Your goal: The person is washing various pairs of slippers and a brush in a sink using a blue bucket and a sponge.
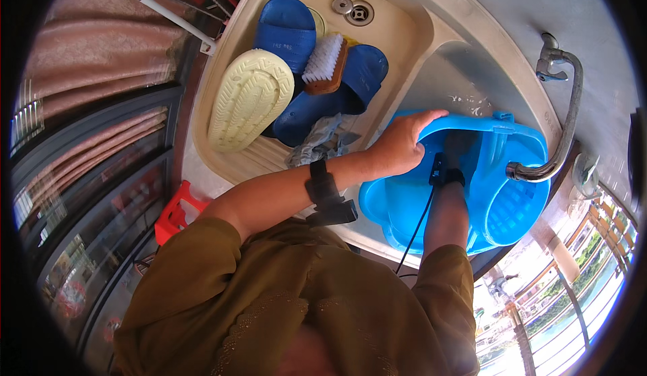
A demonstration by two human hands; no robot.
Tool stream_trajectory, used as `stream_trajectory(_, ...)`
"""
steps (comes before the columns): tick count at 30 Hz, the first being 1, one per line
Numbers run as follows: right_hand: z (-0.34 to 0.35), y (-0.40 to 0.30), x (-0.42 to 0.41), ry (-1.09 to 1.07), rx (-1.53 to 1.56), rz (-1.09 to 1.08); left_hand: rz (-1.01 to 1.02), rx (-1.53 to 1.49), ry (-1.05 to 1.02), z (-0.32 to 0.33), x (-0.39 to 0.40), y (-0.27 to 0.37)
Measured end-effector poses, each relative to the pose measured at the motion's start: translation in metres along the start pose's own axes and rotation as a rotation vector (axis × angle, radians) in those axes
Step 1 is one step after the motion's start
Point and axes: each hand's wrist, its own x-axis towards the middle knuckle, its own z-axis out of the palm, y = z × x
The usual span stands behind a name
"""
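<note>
My left hand (400, 147) grips the rim of a blue plastic mop bucket (510, 128), with the fingers stretched along its far edge. My right hand (459, 146) reaches down inside the bucket. It lies in shadow, and I cannot tell whether its fingers hold anything. A strainer basket (515, 206) is built into the bucket's right side, under the spout of a metal tap (571, 113). Left of the bucket, a wooden scrub brush (327, 67) with white bristles rests bristles sideways on blue slippers (285, 32). One slipper lies with its cream sole (251, 100) up.
The slippers lie in a beige sink basin (394, 22) with a drain (359, 13). A crumpled grey cloth or plastic piece (323, 138) is near its front. A red plastic stool (177, 214) stands at left, by glazed doors with pink curtains (106, 62).
</note>
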Motion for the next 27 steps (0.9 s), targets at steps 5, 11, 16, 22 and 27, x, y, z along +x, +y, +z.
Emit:
stream_trajectory(5, -0.054, -0.091, -0.063, 0.068, 0.152, -0.182, -0.033, 0.037, 0.068, 0.000, 0.007, 0.007)
stream_trajectory(11, -0.028, -0.056, -0.048, 0.254, -0.016, -0.237, 0.170, 0.029, 0.113, 0.010, 0.013, -0.005)
stream_trajectory(16, -0.133, -0.120, -0.054, 0.010, 0.269, -0.051, 0.021, 0.032, 0.090, 0.000, 0.007, 0.006)
stream_trajectory(22, -0.076, -0.073, -0.044, 0.252, 0.493, -0.231, 0.131, 0.032, 0.140, -0.001, 0.013, 0.006)
stream_trajectory(27, -0.043, 0.021, -0.007, 0.279, 0.222, 0.130, 0.218, 0.074, 0.205, 0.008, 0.008, 0.005)
